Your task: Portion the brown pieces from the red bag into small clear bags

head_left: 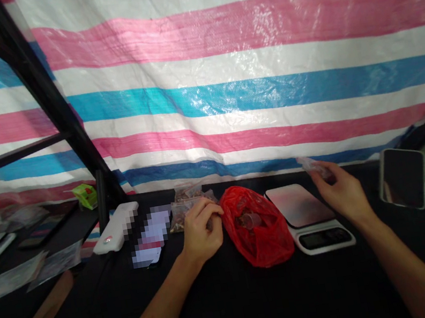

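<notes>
My left hand rests curled on the black table, its fingers closed on small clear packets that lie just left of a red plastic bag. The red bag stands open with a small cup-like thing inside. My right hand hovers over the far right corner of a white kitchen scale, pinching a small clear plastic bag between its fingertips. The scale's plate is bare and its display is dark.
A white device and a blurred flat object lie left of the packets. A dark-screened phone stands at the right. A green box, black frame posts and plastic sleeves are at the left. A striped tarp hangs behind.
</notes>
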The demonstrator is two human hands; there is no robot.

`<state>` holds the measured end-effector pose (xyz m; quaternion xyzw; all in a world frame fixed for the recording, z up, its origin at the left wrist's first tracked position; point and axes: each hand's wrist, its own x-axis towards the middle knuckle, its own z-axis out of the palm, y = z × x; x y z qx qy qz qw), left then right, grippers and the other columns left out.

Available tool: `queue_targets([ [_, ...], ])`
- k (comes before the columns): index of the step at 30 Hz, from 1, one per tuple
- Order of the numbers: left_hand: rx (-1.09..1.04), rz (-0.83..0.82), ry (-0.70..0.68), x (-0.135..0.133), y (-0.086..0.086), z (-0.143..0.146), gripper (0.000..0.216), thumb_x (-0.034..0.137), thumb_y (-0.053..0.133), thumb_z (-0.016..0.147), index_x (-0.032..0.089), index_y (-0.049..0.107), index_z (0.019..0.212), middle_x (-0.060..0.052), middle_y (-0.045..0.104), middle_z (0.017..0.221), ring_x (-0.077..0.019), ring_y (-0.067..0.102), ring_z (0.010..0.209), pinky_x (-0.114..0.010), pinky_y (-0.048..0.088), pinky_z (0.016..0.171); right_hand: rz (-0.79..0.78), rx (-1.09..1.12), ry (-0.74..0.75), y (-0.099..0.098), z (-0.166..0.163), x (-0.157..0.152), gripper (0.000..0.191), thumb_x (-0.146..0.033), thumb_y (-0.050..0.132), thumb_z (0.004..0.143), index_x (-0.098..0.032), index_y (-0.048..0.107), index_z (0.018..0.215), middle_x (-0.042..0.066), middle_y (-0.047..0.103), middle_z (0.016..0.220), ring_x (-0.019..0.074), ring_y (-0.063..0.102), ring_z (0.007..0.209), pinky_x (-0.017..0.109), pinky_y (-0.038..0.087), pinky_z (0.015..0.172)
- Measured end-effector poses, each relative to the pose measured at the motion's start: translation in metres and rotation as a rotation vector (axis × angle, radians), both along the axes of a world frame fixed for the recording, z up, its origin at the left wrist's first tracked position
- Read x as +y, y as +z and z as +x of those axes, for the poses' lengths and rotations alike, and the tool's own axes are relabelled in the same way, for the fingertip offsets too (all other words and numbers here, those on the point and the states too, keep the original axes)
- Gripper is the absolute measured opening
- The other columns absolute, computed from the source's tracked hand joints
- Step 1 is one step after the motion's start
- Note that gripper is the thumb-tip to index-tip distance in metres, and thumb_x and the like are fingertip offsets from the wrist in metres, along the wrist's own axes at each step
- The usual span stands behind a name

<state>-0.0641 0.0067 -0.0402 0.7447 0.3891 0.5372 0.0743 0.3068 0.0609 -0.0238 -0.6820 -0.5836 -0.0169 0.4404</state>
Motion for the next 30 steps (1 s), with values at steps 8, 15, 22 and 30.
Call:
queue_targets([
  [8,-0.019,-0.174,-0.177,-0.01,0.009,0.012,0.029,0.047,0.058,0.097,0.02,0.065,0.09,-0.008,0.065,0.089,-0.0254,0.057,0.094,-0.038,0.046,0.085,0.244,-0.13,0.828,0.003,-0.127,-0.063,0.03,-0.022,0.065,0.095,-0.031,0.062,0.123,0.008,0.072,0.116,0.0286,0.068,0.108,0.046,0.056,0.096],
  [15,-0.273,-0.395,-0.234,-0.007,0.0,0.025,0.044,0.059,0.052,0.099,0.02,0.071,0.098,-0.009,0.067,0.101,-0.0251,0.06,0.103,-0.038,0.049,0.095,0.088,-0.115,0.881,-0.005,-0.14,-0.066,0.024,-0.027,0.07,0.093,-0.03,0.063,0.116,0.007,0.071,0.113,0.0275,0.068,0.104,0.046,0.057,0.092],
  [22,-0.583,-0.44,-0.004,0.002,0.002,0.018,0.028,0.049,0.063,0.095,0.022,0.055,0.095,0.0,0.062,0.084,-0.0156,0.058,0.076,-0.027,0.047,0.072,-0.082,-0.183,0.818,0.004,-0.13,-0.059,0.049,-0.029,0.07,0.092,-0.035,0.058,0.139,0.007,0.063,0.138,0.0308,0.059,0.126,0.055,0.047,0.11],
  [30,-0.263,-0.484,0.214,-0.013,-0.007,0.03,0.011,0.034,0.049,0.101,0.025,0.044,0.098,0.0,0.06,0.081,-0.0204,0.061,0.073,-0.032,0.043,0.069,-0.227,-0.248,0.89,-0.004,-0.122,-0.053,0.056,-0.015,0.07,0.086,-0.033,0.059,0.138,0.006,0.065,0.134,0.0277,0.062,0.122,0.05,0.049,0.107],
])
